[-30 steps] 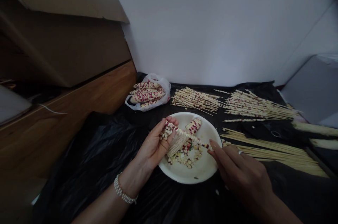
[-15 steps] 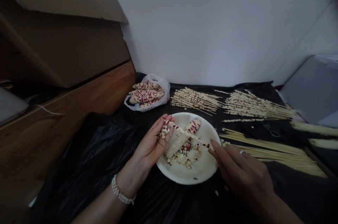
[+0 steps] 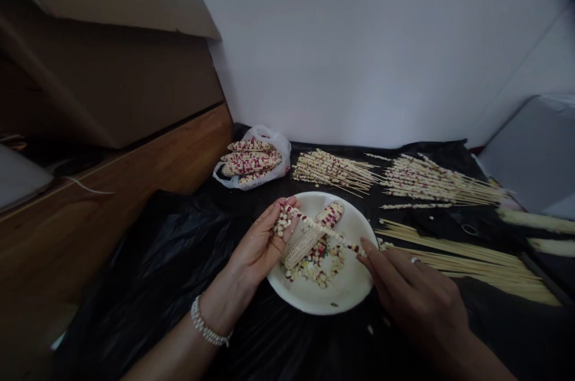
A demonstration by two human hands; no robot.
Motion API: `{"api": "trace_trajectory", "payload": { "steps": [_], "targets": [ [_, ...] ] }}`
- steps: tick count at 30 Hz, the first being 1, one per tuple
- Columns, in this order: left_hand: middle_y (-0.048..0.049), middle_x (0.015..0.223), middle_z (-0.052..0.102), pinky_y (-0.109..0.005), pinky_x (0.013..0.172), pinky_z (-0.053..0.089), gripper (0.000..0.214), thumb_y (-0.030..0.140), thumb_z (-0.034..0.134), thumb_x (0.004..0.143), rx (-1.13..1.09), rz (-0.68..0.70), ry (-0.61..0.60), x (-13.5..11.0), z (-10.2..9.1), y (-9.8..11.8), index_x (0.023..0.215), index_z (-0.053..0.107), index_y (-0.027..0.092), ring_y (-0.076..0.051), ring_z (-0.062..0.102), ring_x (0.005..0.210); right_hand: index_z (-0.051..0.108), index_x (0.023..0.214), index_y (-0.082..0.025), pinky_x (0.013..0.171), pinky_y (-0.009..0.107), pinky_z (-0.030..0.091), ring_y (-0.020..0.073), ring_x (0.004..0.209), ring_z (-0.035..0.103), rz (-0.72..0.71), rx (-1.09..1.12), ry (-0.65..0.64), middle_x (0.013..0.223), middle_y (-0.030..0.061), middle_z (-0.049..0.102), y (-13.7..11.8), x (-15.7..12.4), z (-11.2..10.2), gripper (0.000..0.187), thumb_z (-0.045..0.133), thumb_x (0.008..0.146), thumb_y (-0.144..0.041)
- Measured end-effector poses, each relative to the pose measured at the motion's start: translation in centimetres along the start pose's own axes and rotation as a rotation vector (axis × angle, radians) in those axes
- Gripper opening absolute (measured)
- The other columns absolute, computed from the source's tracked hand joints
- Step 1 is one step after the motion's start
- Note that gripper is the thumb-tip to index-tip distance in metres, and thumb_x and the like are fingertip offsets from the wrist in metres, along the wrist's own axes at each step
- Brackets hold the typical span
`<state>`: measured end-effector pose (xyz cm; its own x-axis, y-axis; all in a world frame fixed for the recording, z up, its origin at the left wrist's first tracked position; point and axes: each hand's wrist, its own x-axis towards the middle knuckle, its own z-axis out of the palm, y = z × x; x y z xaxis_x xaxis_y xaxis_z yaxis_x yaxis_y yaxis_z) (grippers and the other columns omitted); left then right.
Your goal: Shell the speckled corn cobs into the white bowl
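Observation:
A skewer threaded with cream and dark red corn kernels (image 3: 323, 229) slants across the bowl between my hands. My left hand (image 3: 257, 249) is cupped palm up, with loose corn kernels (image 3: 282, 225) in it and its thumb and fingers closed at the skewer's upper end. At the lower end, the fingers of my right hand (image 3: 413, 285) pinch the skewer; part of it is hidden there. Below lies a white bowl (image 3: 305, 305), holding a partly stripped corn cob (image 3: 302, 247) and a heap of loose kernels (image 3: 321, 278).
Behind the bowl, a plastic bag (image 3: 282, 150) holds several speckled cobs (image 3: 251, 163). Two piles of kernel-threaded skewers (image 3: 326, 168) (image 3: 422, 180) lie by the wall. Bare sticks (image 3: 485, 270) rest at the right on black plastic sheeting (image 3: 179, 249). A cardboard box (image 3: 135, 69) stands left.
Almost nothing differs. Both hands keep their hold on the skewer, and the whole view has shifted very slightly.

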<state>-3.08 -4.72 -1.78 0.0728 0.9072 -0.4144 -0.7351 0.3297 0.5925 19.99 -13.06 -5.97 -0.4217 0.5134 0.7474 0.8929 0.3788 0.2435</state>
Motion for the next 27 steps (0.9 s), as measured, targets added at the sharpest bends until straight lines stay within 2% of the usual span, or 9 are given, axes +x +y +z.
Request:
{"api": "trace_trajectory", "payload": {
  "steps": [5, 10, 14, 18, 27],
  "targets": [
    [-0.0122, 0.112, 0.071, -0.026, 0.084, 0.059, 0.014, 0.008, 0.056, 0.090, 0.026, 0.012, -0.025, 0.2, -0.2, -0.1, 0.091, 0.070, 0.010, -0.018, 0.070, 0.101, 0.061, 0.123, -0.012, 0.054, 0.030, 0.033, 0.0117, 0.055, 0.048, -0.005, -0.008, -0.044, 0.076, 0.0010, 0.068, 0.0, 0.0, -0.1, 0.035, 0.063, 0.088, -0.015],
    [-0.0107, 0.107, 0.073, -0.023, 0.078, 0.060, 0.017, 0.009, 0.054, 0.091, 0.046, 0.000, -0.015, 0.2, 0.0, -0.2, 0.089, 0.070, 0.011, -0.016, 0.071, 0.094, 0.061, 0.125, -0.014, 0.057, 0.030, 0.034, 0.0116, 0.056, 0.048, -0.031, 0.023, -0.048, 0.076, -0.0004, 0.067, 0.5, -0.1, 0.1, 0.037, 0.063, 0.088, -0.012],
    [-0.0090, 0.100, 0.073, -0.023, 0.078, 0.060, 0.018, 0.009, 0.053, 0.092, 0.033, -0.018, 0.005, 0.0, 0.1, -0.2, 0.088, 0.070, 0.012, -0.014, 0.071, 0.088, 0.063, 0.120, -0.012, 0.057, 0.030, 0.035, 0.0126, 0.059, 0.051, -0.030, 0.070, -0.022, 0.074, 0.0014, 0.067, 1.1, 0.4, 0.2, 0.030, 0.062, 0.091, -0.017],
    [-0.0082, 0.092, 0.073, -0.024, 0.075, 0.061, 0.022, 0.009, 0.050, 0.093, -0.012, -0.065, 0.019, 0.0, 0.2, -0.2, 0.085, 0.070, 0.010, -0.013, 0.071, 0.081, 0.066, 0.113, -0.012, 0.053, 0.030, 0.031, 0.0112, 0.052, 0.049, -0.042, 0.069, 0.003, 0.067, -0.0005, 0.063, 1.7, 0.9, 0.2, 0.023, 0.061, 0.092, -0.020],
    [-0.0085, 0.091, 0.072, -0.022, 0.072, 0.060, 0.018, 0.013, 0.054, 0.092, -0.002, -0.085, 0.001, 0.2, -0.2, -0.6, 0.085, 0.070, 0.010, -0.013, 0.070, 0.080, 0.067, 0.112, -0.013, 0.050, 0.030, 0.030, 0.0107, 0.051, 0.053, -0.053, 0.108, -0.011, 0.067, -0.0010, 0.064, 2.2, 1.0, 0.2, 0.022, 0.058, 0.094, -0.021]
  ]
}}
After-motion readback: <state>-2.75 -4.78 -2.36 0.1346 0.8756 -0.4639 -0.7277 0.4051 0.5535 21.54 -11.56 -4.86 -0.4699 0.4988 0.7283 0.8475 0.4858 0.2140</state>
